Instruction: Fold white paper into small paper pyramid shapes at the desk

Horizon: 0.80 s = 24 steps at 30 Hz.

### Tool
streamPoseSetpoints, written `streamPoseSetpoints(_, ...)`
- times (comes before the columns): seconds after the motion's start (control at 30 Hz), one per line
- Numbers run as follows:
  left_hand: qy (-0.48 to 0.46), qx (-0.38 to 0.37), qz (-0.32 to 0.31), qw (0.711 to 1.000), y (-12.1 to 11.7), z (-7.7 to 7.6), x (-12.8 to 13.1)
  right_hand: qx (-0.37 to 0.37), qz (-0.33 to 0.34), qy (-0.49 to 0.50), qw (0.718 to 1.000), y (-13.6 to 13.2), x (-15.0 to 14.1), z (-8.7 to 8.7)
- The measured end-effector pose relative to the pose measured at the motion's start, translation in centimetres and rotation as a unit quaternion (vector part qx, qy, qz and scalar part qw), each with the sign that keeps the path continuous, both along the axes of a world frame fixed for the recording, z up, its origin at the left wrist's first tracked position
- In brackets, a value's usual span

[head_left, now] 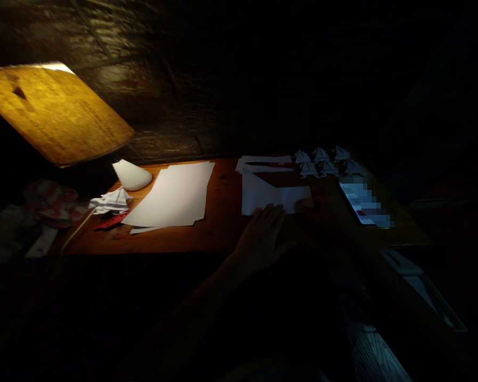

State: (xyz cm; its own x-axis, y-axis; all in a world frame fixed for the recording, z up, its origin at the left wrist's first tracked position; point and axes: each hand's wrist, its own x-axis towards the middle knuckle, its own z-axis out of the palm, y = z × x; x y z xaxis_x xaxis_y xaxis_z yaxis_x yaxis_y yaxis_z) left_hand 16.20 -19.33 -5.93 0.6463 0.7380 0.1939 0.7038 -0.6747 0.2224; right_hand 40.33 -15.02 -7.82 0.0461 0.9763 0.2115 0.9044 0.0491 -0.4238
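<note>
A partly folded sheet of white paper (258, 193) lies on the wooden table in front of me, one corner rising to a point at its far left. My left hand (263, 236) rests on its near edge with the fingers stretched out flat and the thumb apart. At the paper's right end is my right hand (321, 212), deep in shadow; its fingers are too dark to make out. To the left lies a stack of blank white sheets (175, 193). Several folded paper shapes (319, 154) stand in two rows at the back right.
A lamp with a yellow shade (59, 116) and white base (133, 175) lights the left side. Near it are another folded paper shape (113, 201) and a red item (111, 221). A lit phone (354, 199) lies at the right. Paper strips (263, 161) lie at the back.
</note>
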Motion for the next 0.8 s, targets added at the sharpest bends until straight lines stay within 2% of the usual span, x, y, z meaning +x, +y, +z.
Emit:
streamPoseSetpoints(0.2, 0.016, 0.023, 0.002, 1.0, -0.2, 0.2, 0.1, -0.014, -0.007, -0.015, 1.0, 0.0, -0.1, 0.4)
streamPoseSetpoints(0.37, 0.024, 0.046, -0.004, 0.999, 0.1, 0.1, 0.3, 0.015, -0.004, -0.018, 1.0, -0.1, -0.1, 0.8)
streamPoseSetpoints(0.53, 0.03, 0.036, -0.044, 0.998, 1.0, 0.1, 0.4, 0.025, -0.006, 0.001, 1.0, 0.0, 0.2, 0.3)
streamPoseSetpoints(0.67, 0.02, 0.028, -0.048, 0.998, 1.3, 0.0, 0.4, 0.028, -0.005, 0.011, 1.0, 0.2, 0.5, -0.5)
streamPoseSetpoints(0.8, 0.012, 0.029, -0.044, 0.999, 1.1, 0.0, 0.4, 0.083, 0.002, 0.041, 0.996, -0.1, 0.5, -0.9)
